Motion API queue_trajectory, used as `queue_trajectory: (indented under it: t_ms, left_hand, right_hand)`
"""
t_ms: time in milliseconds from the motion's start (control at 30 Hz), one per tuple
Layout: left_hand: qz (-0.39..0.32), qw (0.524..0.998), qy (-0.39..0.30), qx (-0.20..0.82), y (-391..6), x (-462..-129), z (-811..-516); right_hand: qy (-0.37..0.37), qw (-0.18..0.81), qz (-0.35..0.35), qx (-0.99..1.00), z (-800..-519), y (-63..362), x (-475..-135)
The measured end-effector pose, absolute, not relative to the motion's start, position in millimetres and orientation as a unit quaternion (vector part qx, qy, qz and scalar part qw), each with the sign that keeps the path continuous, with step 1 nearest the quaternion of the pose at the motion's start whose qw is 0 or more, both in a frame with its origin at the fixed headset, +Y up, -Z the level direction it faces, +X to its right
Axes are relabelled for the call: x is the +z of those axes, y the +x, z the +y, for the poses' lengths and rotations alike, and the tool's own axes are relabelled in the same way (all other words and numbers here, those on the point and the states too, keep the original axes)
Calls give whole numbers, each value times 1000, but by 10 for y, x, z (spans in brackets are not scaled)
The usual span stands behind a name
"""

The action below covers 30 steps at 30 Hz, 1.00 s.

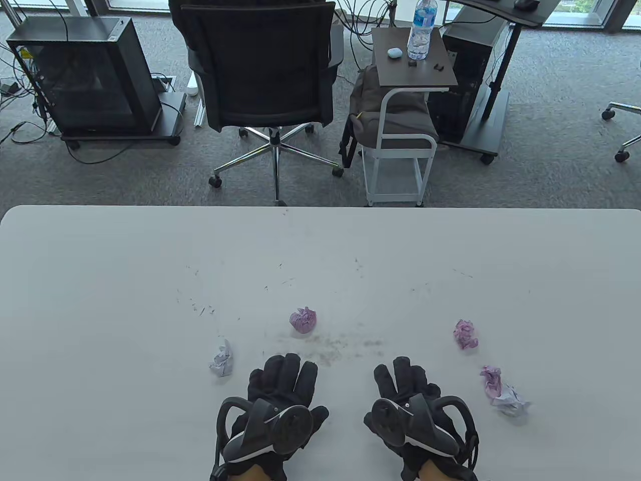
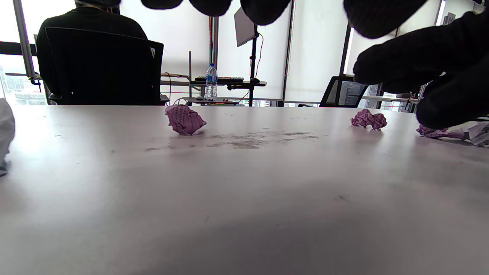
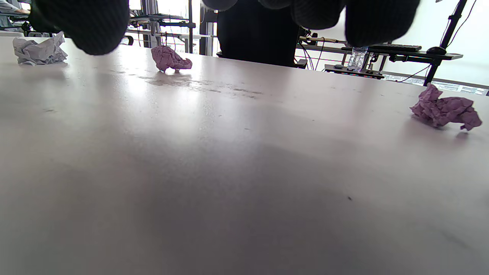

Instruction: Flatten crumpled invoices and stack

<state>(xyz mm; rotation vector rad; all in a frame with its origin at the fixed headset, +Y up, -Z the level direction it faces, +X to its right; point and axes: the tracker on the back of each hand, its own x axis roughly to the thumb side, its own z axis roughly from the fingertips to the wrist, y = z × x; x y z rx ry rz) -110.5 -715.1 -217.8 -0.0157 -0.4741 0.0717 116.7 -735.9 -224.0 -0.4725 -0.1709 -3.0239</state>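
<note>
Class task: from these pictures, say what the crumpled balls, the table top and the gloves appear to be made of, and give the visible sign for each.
Pink ball: thin printed paper, matte; sharp creases and fine print lines.
White ball: likewise paper, pale, angular folds.
Table top: smooth, hard, grey-white, probably laminate or plastic; soft window glare, dark scuff marks.
Left hand and right hand gloves: black knitted-looking fabric, matte; exact fibre unclear.

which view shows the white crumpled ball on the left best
The table view: the white crumpled ball lies whole and unobstructed, left of the left hand. The left wrist view catches only a sliver of it at its left edge. The right wrist view shows it far off, beside a finger.
</note>
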Motion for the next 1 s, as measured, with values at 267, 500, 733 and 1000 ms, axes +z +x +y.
queue_trajectory:
  t_ms: [267,500,733,1000]
  left_hand:
    - [-227,972,-33,48,-1065,-2225,-7170]
    - [-202,974,-90,43,-907,-2533,-7223]
    - [-118,984,-130,20,-855,-3108,-7347]
    - [-67,986,-152,6,-773,-3581,-7468]
  right_hand:
    - [-152,31,-55,-986,-7368,1182,-2245]
    - [-149,-4,-69,-986,-7376,1211,-2276]
    - [-150,-35,-74,-985,-7334,1262,-2275]
    - [-162,-55,-72,-983,-7303,1258,-2293]
